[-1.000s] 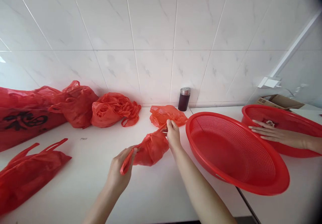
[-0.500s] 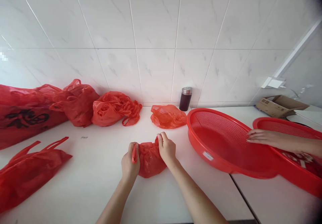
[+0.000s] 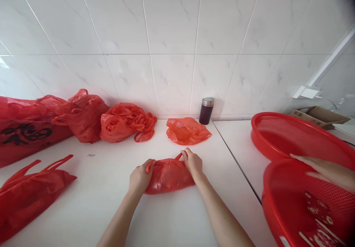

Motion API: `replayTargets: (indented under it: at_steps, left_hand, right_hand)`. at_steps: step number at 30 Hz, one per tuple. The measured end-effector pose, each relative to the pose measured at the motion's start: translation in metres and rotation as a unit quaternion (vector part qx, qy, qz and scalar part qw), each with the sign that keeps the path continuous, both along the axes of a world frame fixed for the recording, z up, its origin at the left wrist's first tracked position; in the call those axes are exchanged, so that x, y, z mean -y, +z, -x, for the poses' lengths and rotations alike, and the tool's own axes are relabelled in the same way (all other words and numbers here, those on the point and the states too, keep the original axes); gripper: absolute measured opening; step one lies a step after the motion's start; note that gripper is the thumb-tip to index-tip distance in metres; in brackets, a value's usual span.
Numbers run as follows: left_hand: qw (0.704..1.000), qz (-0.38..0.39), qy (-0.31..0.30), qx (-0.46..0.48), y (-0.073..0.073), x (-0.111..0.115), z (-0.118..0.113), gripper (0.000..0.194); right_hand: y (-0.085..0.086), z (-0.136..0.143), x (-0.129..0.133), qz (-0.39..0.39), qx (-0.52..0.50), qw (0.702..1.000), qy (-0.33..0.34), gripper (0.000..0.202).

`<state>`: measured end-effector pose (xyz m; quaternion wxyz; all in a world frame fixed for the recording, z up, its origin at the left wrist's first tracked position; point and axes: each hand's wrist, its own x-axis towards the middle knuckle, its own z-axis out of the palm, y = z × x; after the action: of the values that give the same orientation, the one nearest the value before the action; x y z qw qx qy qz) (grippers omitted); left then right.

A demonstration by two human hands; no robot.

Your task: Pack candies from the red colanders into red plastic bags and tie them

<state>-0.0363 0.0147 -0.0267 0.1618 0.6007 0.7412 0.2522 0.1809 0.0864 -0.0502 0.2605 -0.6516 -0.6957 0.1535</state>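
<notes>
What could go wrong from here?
1. The left hand and right hand hold the red bag at its two ends; it looks thin and might tear if tugged hard.
2. The loose bag lies close by the dark flask; snagging that bag could nudge the flask.

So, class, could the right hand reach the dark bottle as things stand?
Probably, once the right hand lets go of the red bag it holds; only a low, crumpled bag lies partly before the dark bottle.
</notes>
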Motion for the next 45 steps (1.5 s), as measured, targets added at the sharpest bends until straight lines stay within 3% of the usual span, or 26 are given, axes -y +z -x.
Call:
replayTargets:
  at_steps: [5, 9, 12, 16, 20, 30, 35, 38, 41, 45]
  left_hand:
    - [0.999, -0.025, 0.025, -0.004, -0.001, 0.008, -0.002, 0.038]
    - [0.996, -0.078, 0.031, 0.014, 0.003, 0.018, -0.022, 0.034]
    - [0.996, -0.081, 0.03, 0.024, 0.0, 0.017, -0.036, 0.03]
    - [0.998, -0.055, 0.025, 0.028, -0.011, 0.012, -0.041, 0.029]
    - [0.998, -0.055, 0.007, 0.031, -0.015, 0.009, -0.03, 0.025]
    - [0.993, -0.081, -0.035, 0.079, -0.002, 0.012, -0.022, 0.04]
    - [0.994, -0.095, 0.007, 0.048, 0.0, 0.011, -0.027, 0.04]
    - [0.995, -0.094, 0.027, 0.009, -0.001, 0.01, -0.033, 0.036]
    - [0.996, -0.083, 0.001, -0.015, -0.005, 0.008, -0.041, 0.032]
    - [0.999, -0.037, -0.02, -0.035, -0.007, 0.0, -0.047, 0.033]
  right_hand:
    - [0.006, -0.007, 0.003, 0.003, -0.029, 1.0, -0.01, 0.035]
    - [0.02, -0.01, 0.017, -0.006, -0.059, 0.998, 0.002, 0.036]
    - [0.026, -0.001, 0.028, -0.04, -0.028, 0.999, 0.013, 0.031]
    - [0.023, 0.01, 0.028, -0.051, 0.022, 0.998, 0.038, 0.028]
    - [0.02, 0.002, 0.018, -0.037, 0.008, 0.999, 0.021, 0.026]
    - [0.016, -0.014, 0.008, -0.08, -0.048, 0.996, -0.011, 0.031]
    - [0.014, -0.015, 0.008, -0.072, -0.068, 0.995, -0.01, 0.03]
    - [0.019, -0.008, 0.017, -0.078, -0.093, 0.993, 0.008, 0.03]
    - [0.023, 0.003, 0.028, -0.086, -0.084, 0.992, 0.038, 0.03]
    - [0.02, 0.013, 0.033, -0.015, -0.025, 0.996, 0.081, 0.028]
